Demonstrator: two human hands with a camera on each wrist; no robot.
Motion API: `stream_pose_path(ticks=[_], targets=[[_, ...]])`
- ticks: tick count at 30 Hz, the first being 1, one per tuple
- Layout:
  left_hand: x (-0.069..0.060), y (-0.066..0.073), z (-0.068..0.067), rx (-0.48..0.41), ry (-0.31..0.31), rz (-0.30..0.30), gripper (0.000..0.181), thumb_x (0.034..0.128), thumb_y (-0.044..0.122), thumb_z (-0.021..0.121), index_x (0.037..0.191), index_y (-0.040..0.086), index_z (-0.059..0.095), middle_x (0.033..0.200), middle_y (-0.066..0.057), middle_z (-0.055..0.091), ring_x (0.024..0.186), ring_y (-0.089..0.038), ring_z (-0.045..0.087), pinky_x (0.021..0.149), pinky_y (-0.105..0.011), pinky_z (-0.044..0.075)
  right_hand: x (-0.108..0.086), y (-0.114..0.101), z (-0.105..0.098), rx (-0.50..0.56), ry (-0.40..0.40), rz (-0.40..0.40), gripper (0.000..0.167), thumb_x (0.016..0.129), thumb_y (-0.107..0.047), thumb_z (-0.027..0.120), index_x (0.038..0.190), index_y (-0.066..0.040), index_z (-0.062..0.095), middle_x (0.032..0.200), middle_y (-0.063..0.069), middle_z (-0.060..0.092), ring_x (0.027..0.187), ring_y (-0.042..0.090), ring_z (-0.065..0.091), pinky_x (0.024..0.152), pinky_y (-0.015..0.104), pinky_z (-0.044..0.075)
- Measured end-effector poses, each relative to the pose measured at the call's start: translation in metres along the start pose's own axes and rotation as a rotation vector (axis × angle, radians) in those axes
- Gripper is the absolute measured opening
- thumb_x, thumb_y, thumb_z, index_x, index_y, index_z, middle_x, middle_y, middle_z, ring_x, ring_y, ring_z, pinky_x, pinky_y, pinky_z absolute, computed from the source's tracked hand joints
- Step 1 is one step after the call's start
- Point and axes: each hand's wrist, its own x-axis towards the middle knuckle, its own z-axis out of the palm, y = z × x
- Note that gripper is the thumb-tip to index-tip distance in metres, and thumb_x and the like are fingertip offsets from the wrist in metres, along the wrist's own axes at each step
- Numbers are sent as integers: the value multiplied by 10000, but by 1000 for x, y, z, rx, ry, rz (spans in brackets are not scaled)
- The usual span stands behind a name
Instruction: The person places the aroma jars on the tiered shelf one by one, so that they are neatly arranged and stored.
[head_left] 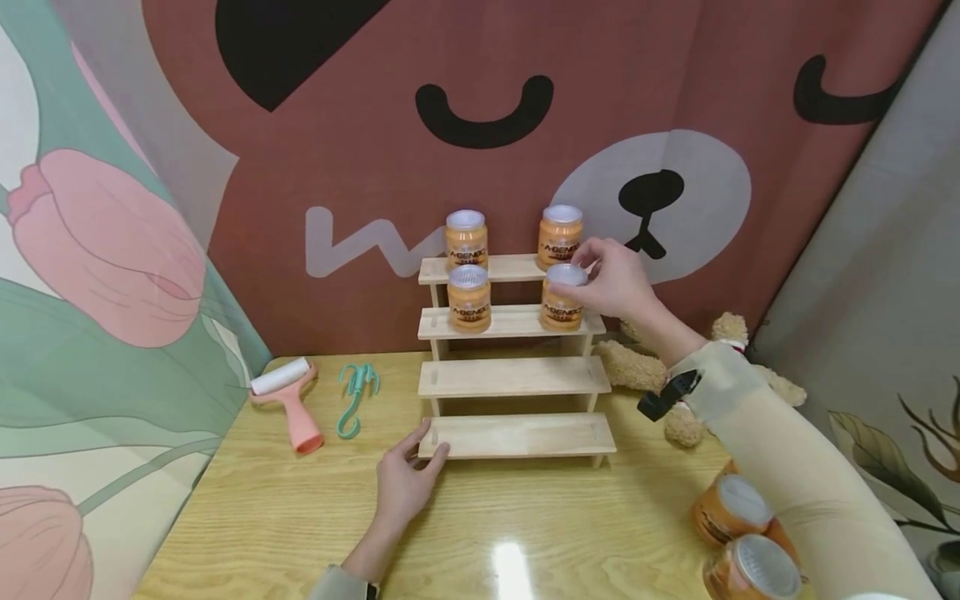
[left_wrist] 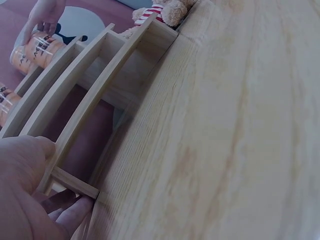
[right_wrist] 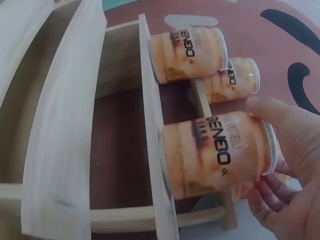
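The right hand (head_left: 617,282) pinches the rim of an orange cylindrical jar with a pale, translucent lid (head_left: 561,310), thumb and fingers curled about the lid. The jar is at the right end of the second board from the top of a four-step stand of pale wood (head_left: 517,377). In the right wrist view, bold black letters on its label read "GENBO", with smaller print around them too blurred to make out.

Three matching jars stand nearby: the upper-left jar (head_left: 467,242) and upper-right jar (head_left: 560,242) on the top board, and the second-step left jar (head_left: 469,308) level with the held one. The left hand (head_left: 403,485) grips the left end of the lowest board; the left wrist view shows what the head view hides, its fingers bent below around the support and its thumb above.

That view also reveals the red-and-white striped garment on a tan, curly plush toy (head_left: 633,367), which the right forearm and beige sleeve (head_left: 810,467) partly cover in the head view. Beside the sleeve, more orange jars (head_left: 731,508) sit on the wood-grain table (head_left: 315,517), some half hidden. Left of the stand lie a pink-handled roller with a white cylinder (head_left: 296,408) and a teal multi-pronged hook (head_left: 354,400). A brown bear-face curtain (head_left: 337,150) hangs behind.
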Motion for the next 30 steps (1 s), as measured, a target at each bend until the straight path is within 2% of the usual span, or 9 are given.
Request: stream_pose_path(ticks=[2, 6, 12, 16, 22, 26, 30], targets=[[0, 0, 1, 2, 0, 3, 519, 946, 209, 835, 1419, 61, 678, 1466, -151, 655, 1303, -443, 650, 980, -517, 626, 0, -1, 0, -3, 2, 28, 474, 796, -455, 927, 987, -103, 674, 1008, 123, 694, 869, 260, 665, 691, 332, 532], [0, 0, 1, -3, -4, 5, 521, 947, 204, 834, 1419, 52, 675, 1468, -149, 653, 1308, -449, 643, 980, -526, 625, 0, -2, -2, 17, -16, 72, 414, 806, -435, 921, 968, -121, 706, 1000, 114, 746, 880, 243, 702, 697, 318, 547], [0, -2, 1, -2, -7, 2, 520, 954, 216, 828, 1425, 60, 672, 1474, -170, 644, 1309, -463, 639, 986, -535, 620, 0, -1, 1, 31, 1, 70, 401, 816, -436, 915, 964, -115, 725, 1024, 124, 762, 906, 251, 725, 720, 299, 546], [1, -2, 0, -5, -1, 3, 520, 949, 215, 833, 1421, 65, 676, 1470, -173, 645, 1303, -461, 643, 983, -532, 620, -2, 1, 6, 31, 43, 24, 384, 823, -395, 922, 950, -94, 720, 1055, 129, 739, 924, 267, 734, 748, 321, 563], [2, -4, -1, -2, 5, 13, 519, 955, 217, 828, 1423, 54, 673, 1469, -179, 645, 1298, -467, 645, 979, -537, 621, -5, -1, 13, -35, 118, -94, 393, 820, -350, 935, 950, -56, 708, 1034, 148, 672, 911, 303, 747, 786, 436, 621], [3, -3, 0, -9, 0, 7, 520, 955, 213, 827, 1424, 53, 670, 1475, -178, 640, 1305, -470, 638, 988, -540, 615, -11, -3, 8, -51, 103, -127, 416, 832, -346, 928, 1013, -39, 714, 1073, 164, 646, 941, 345, 726, 809, 465, 630], [3, -3, 0, -10, -1, -1, 514, 952, 208, 830, 1420, 62, 676, 1475, -171, 641, 1310, -466, 636, 996, -532, 612, -22, -3, -5, -49, 85, -148, 418, 855, -320, 914, 1092, -34, 723, 1119, 170, 649, 948, 366, 728, 830, 510, 642]])
